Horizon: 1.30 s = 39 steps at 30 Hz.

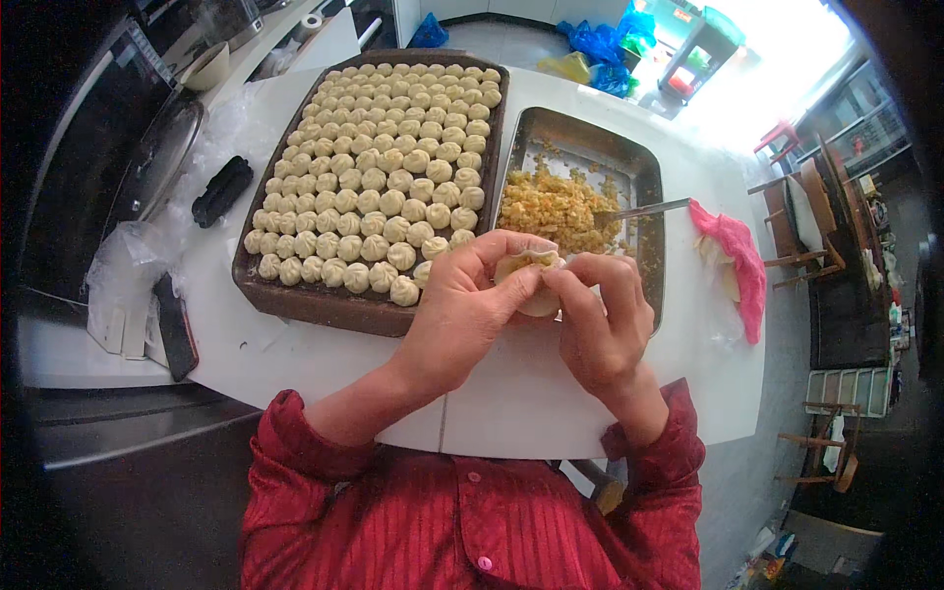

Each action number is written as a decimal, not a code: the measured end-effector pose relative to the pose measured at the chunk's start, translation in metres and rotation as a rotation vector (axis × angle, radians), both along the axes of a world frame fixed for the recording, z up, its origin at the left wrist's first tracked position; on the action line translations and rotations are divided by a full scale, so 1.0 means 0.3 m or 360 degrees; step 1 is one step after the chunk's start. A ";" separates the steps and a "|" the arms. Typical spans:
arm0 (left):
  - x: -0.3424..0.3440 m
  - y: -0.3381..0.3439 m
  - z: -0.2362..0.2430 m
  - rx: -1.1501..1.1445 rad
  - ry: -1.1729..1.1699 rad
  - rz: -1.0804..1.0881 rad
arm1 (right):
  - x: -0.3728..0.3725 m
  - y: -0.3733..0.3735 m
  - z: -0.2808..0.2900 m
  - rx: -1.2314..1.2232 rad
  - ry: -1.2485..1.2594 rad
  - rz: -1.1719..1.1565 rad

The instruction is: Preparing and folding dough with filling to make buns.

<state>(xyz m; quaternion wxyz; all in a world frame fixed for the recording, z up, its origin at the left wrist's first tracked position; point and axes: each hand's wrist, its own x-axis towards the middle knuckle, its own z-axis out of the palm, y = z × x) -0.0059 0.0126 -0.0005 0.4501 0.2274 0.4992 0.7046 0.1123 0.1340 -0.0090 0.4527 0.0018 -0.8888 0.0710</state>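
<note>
Between my two hands is a small filled bun [532,264], its pale dough wrapper partly gathered at the top with yellowish filling showing inside. My left hand [462,300] cups it, the thumb at the opening. The fingers of my right hand [608,320] pinch the rim of the dough. Just beyond my hands is a metal tray [644,177] with crumbly yellow filling [553,208] heaped in it. A metal spoon handle [649,208] sticks out of the filling over the tray's right side. To the left, a dark wooden board [324,307] bears rows of pleated buns [374,200].
A pink cloth [736,265] with pale dough beside it lies at the table's right. On the left are a black object [223,191], clear plastic bags [128,275] and a dark phone-like slab [175,329]. Wooden chairs [826,442] and blue bags [610,49] stand beyond the white table [324,364].
</note>
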 end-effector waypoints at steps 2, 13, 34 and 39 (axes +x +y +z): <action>-0.010 -0.009 0.000 -0.0025 0.0020 -0.0060 | 0.009 0.013 0.004 0.0065 -0.0094 0.0131; -0.014 -0.010 0.014 -0.0055 0.0219 -0.0137 | 0.018 0.008 0.036 -0.0641 -0.0138 0.0276; -0.006 -0.016 0.014 -0.0120 0.0368 -0.0164 | 0.023 0.031 0.020 -0.0095 -0.0135 0.0364; -0.012 -0.022 0.020 -0.0142 0.0628 -0.0162 | 0.016 0.021 0.034 -0.0290 -0.0098 0.0368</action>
